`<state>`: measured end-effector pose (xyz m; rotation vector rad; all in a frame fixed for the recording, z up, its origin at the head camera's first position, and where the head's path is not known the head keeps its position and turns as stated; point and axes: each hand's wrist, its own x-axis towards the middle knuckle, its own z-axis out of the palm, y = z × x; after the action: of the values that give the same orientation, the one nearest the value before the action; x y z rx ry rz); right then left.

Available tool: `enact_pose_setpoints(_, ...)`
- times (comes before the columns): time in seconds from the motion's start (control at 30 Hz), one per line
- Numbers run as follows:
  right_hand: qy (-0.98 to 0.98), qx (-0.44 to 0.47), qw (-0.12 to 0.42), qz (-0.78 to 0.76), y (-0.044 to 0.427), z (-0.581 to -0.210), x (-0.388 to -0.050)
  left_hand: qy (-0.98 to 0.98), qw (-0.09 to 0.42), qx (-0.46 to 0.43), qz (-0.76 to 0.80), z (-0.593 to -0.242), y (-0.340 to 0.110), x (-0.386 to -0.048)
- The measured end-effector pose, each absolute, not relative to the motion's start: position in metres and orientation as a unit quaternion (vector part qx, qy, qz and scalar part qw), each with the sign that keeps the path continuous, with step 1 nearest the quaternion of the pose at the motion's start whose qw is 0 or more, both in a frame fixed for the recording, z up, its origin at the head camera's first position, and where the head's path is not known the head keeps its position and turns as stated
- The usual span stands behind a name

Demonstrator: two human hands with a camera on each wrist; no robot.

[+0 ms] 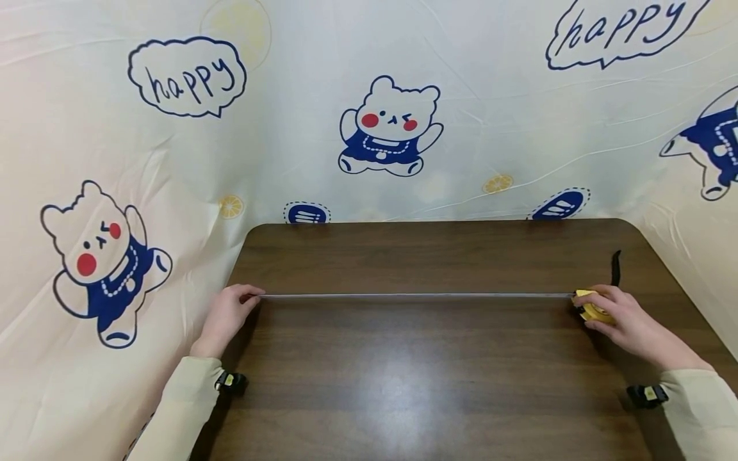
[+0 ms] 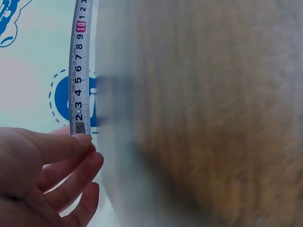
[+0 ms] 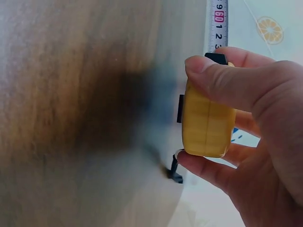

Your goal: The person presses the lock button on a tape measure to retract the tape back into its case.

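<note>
A yellow tape measure (image 3: 208,127) with black parts sits in my right hand (image 1: 631,325), gripped between thumb and fingers. Its white blade (image 1: 415,295) is drawn out straight across the far part of the brown table. At the other end, my left hand (image 1: 223,319) pinches the blade's tip between thumb and finger; the metal end is partly hidden. Numbers from 2 upward show beyond those fingers in the left wrist view. Close to the case, the right wrist view shows a red-marked 60 and a few digits past it. A black strap (image 1: 616,269) hangs from the case.
The brown wooden table (image 1: 403,371) has rounded far corners. Behind and beside it hangs a pale cloth (image 1: 288,141) printed with bears and "happy" bubbles. Each wrist wears a small black camera, one by the left cuff (image 1: 193,378) and one by the right.
</note>
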<state>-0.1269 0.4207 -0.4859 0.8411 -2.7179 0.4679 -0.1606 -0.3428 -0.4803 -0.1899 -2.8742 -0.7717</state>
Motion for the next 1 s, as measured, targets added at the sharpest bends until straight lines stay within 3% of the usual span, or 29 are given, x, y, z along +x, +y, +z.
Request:
enact_pose_setpoints(0.47,-0.927,0.297,0.155,0.171,0.418,-0.479,-0.123,-0.962,0.082,-0.065,-0.253,-0.471,-0.347,-0.160)
enact_pose_setpoints(1.0,-0.927,0.291,0.138,0.195,0.414,-0.480,-0.124,-0.959,0.094,-0.058,-0.262,-0.467,-0.344,-0.163)
